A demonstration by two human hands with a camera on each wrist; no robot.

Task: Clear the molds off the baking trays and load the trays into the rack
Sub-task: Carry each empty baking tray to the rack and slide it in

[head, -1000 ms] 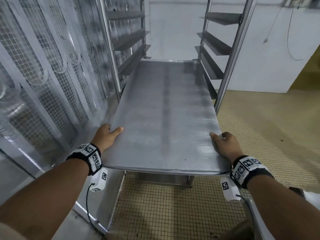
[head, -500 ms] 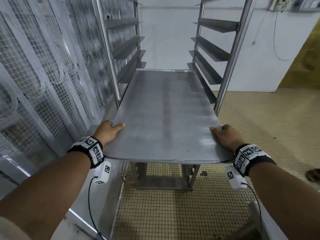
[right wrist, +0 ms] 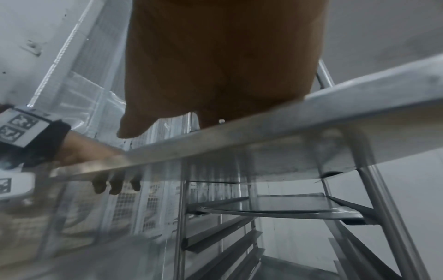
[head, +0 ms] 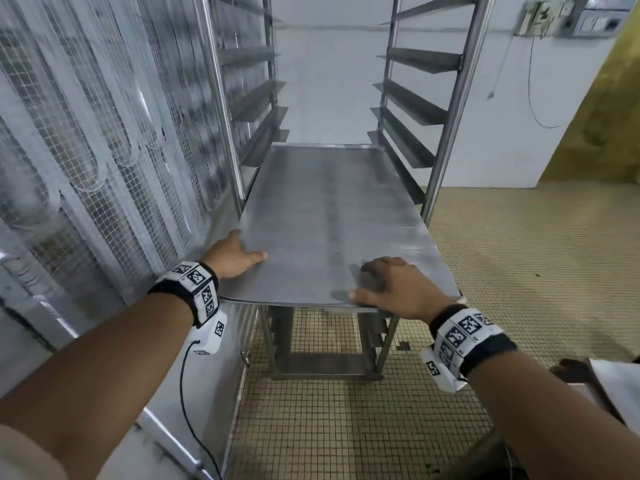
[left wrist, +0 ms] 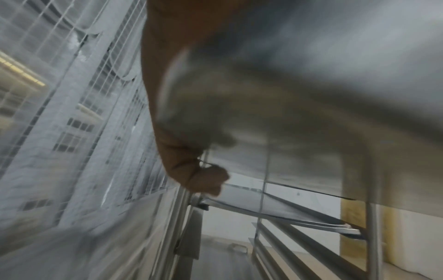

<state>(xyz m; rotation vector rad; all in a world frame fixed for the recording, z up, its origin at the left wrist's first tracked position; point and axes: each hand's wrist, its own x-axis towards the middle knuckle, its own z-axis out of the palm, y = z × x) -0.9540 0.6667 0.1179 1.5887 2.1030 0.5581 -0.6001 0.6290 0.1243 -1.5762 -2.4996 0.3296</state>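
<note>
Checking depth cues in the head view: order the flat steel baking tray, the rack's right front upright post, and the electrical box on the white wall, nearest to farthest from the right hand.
1. Flat steel baking tray: under the right hand, which rests on its near edge.
2. Rack's right front upright post: ahead, slightly right.
3. Electrical box on the white wall: far upper right.

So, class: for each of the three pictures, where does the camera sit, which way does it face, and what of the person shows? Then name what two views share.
Head: worn on the head, facing forward and down at the tray going into the rack; both forearms, left hand, right hand.
Left wrist: under the tray's left edge, facing into the rack; curled fingers.
Right wrist: below the tray's near edge, facing up and forward; palm above, left hand beyond.
Shared: both wrist views show a lower tray already racked.
</note>
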